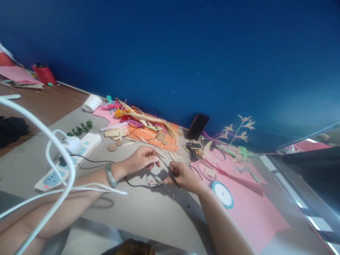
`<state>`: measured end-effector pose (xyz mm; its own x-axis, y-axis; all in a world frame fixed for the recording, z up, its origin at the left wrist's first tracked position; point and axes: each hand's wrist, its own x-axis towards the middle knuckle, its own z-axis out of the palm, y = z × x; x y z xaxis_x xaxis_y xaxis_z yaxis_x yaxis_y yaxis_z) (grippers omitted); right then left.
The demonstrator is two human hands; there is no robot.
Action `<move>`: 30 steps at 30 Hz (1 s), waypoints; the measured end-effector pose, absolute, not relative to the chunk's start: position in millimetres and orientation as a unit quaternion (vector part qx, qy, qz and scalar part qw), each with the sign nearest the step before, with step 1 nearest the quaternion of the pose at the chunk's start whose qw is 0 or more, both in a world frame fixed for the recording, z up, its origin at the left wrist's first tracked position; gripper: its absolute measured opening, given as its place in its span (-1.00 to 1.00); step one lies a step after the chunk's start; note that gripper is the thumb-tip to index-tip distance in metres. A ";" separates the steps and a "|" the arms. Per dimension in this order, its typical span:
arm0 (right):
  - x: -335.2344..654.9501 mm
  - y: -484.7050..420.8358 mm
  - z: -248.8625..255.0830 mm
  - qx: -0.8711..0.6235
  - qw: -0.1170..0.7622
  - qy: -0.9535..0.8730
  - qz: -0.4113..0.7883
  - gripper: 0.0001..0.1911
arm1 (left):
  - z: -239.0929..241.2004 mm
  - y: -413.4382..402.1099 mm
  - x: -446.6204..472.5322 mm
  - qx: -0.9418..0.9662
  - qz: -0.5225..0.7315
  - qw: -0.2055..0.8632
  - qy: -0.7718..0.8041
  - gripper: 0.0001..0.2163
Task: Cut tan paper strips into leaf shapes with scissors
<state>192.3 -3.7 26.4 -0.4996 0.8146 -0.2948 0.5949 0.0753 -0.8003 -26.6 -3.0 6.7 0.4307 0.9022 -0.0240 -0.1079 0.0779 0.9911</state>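
My left hand [142, 158] is closed in a pinch on a thin pale strip, likely a sliver of straw, just above the grey table [148, 212]. A green bangle [111, 175] sits on that wrist. My right hand [183, 176] is closed around a thin dark stick-like tool [170, 173] whose tip points up toward the left fingers. A black cord [138, 185] loops on the table under both hands. Small straw bits lie scattered around them.
A pile of straw strips on orange paper [151, 136] lies behind the hands. A dark phone [197, 126] leans on the blue wall. Pink paper [239, 202] with a teal-rimmed disc [223, 194] lies right; a white power strip [69, 160] and cup [92, 103] left.
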 end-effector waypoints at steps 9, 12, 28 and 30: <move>192.2 -1.7 33.5 -0.505 0.078 -0.789 0.340 -0.45 | 11.2 -4.3 -27.0 0.551 0.384 0.647 0.361 -0.83; 192.2 -2.0 33.1 -0.511 0.072 -0.789 0.334 -0.45 | 12.5 -4.6 -26.8 0.549 0.385 0.646 0.364 -0.82; 180.1 -7.2 25.8 -0.485 0.411 -0.603 0.481 -0.68 | 1.2 -1.7 -23.9 0.555 0.355 0.673 0.335 -0.84; 174.9 -11.6 22.4 -0.499 0.395 -0.656 0.407 -0.66 | -0.3 -2.2 -23.1 0.555 0.343 0.678 0.337 -0.85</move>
